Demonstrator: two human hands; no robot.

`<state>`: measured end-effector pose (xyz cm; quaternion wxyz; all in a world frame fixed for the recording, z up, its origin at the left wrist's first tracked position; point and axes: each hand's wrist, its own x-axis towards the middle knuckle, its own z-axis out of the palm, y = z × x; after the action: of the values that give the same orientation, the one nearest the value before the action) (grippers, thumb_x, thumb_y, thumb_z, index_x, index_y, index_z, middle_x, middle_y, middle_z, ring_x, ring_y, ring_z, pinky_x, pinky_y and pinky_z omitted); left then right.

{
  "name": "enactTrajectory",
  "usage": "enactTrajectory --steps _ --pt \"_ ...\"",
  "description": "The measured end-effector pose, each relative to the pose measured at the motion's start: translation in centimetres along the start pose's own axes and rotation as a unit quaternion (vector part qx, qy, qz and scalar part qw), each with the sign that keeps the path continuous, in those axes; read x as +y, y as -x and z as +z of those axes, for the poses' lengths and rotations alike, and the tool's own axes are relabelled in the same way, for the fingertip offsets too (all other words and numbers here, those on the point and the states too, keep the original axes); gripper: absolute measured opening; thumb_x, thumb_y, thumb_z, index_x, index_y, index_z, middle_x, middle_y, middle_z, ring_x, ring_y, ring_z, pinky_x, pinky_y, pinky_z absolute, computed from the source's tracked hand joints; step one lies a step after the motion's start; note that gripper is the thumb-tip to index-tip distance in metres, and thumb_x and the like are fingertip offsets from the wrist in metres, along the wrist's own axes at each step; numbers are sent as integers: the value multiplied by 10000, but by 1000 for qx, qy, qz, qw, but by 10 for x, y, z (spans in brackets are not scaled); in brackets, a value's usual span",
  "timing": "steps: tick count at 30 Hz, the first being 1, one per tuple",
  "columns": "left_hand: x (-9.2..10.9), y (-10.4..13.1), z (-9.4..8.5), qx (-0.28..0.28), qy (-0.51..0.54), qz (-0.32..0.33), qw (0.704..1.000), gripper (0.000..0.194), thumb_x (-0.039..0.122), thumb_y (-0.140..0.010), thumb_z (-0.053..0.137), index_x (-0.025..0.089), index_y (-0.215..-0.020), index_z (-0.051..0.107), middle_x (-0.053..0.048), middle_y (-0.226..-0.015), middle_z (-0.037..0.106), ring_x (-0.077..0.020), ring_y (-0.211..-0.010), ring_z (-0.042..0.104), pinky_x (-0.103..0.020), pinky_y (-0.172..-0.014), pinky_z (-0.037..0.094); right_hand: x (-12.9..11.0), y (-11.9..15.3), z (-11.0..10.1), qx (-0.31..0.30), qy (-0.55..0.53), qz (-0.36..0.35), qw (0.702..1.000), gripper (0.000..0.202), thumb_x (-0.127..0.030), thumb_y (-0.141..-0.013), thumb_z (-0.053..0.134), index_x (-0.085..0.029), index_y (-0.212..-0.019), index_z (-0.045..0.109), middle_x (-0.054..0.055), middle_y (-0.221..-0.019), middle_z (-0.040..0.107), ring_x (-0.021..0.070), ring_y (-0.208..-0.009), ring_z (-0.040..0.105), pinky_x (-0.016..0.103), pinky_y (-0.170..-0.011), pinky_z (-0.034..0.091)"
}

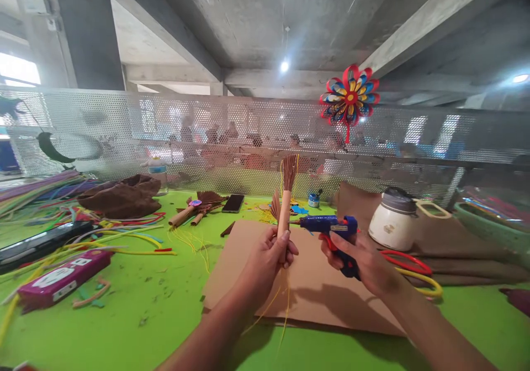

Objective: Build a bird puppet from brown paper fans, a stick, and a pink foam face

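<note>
Upright in my left hand is a brown paper roll, with a pleated brown fan folded narrow at its top. Yellow strings hang down below that hand. My right hand is wrapped round the grip of a blue glue gun, its fingers near the red trigger. The gun's nozzle points left and is close to the roll's side; whether they touch I cannot tell. Beneath both hands lies a sheet of brown cardboard.
On the green table, pleated fans and a phone lie behind. Colourful strips and a purple box are at left. A white jar and red ring stand right. Behind is a perforated screen.
</note>
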<state>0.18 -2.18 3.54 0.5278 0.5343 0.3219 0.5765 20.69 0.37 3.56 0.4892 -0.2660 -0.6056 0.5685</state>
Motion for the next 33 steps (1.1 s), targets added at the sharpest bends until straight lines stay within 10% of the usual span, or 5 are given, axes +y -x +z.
enactTrajectory --steps 33 --pt "-3 -3 -2 -3 74 -27 997 310 415 -833 684 156 -871 518 -8 -706 613 -74 -560 462 -226 -540 338 4 -2 -1 0 15 -24 1000 265 -414 -886 626 -155 -939 604 -6 -671 536 74 -515 436 246 -501 271"
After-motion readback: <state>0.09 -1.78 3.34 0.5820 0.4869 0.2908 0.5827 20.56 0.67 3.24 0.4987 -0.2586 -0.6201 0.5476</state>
